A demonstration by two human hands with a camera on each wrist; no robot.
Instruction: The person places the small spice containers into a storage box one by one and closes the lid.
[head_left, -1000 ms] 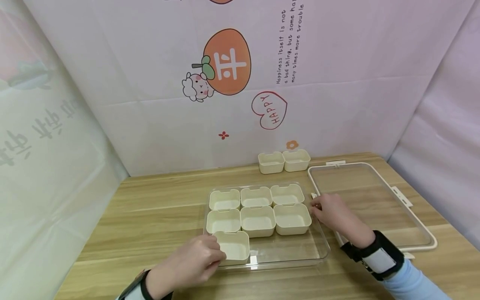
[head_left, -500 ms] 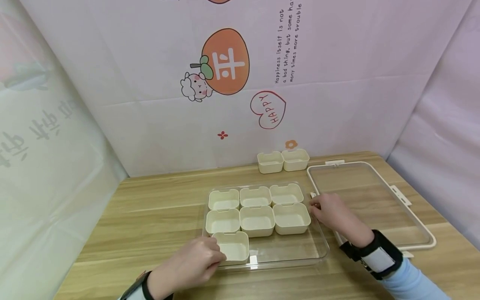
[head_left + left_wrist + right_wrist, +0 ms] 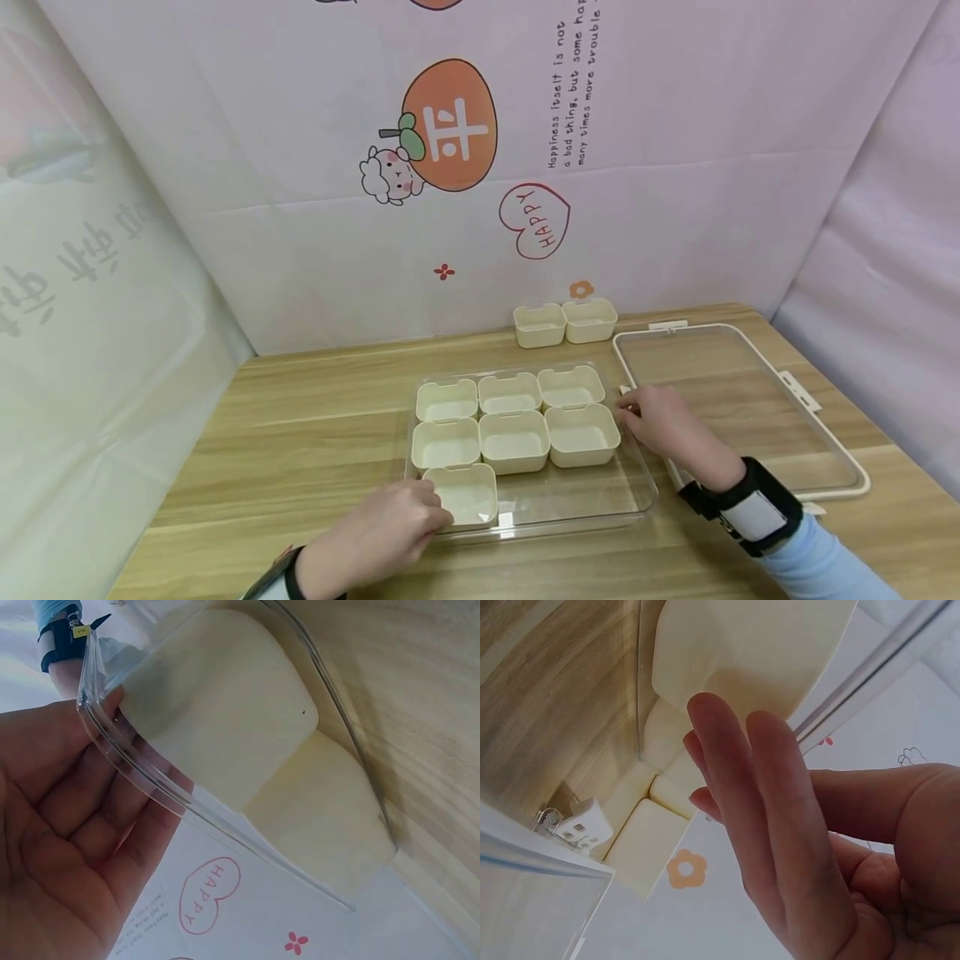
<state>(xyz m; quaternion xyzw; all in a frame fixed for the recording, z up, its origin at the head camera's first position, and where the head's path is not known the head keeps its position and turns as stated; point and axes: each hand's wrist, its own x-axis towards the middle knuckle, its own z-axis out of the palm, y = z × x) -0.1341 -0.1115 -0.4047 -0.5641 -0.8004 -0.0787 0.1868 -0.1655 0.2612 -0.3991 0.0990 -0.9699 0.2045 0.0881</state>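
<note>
The left hand (image 3: pixel 390 525) bunches its fingers at the left edge of the front-left cream bin (image 3: pixel 471 493), beside the wall of the clear tray (image 3: pixel 577 527); whether it pinches either, I cannot tell. The right hand (image 3: pixel 660 417), fingers loosely extended, lies at the opposite wall, perhaps to steady it. Six matching bins (image 3: pixel 516 433) abut in two rows, likely to save room. The clear lid (image 3: pixel 742 408) lies aside, leaving the tray accessible.
</note>
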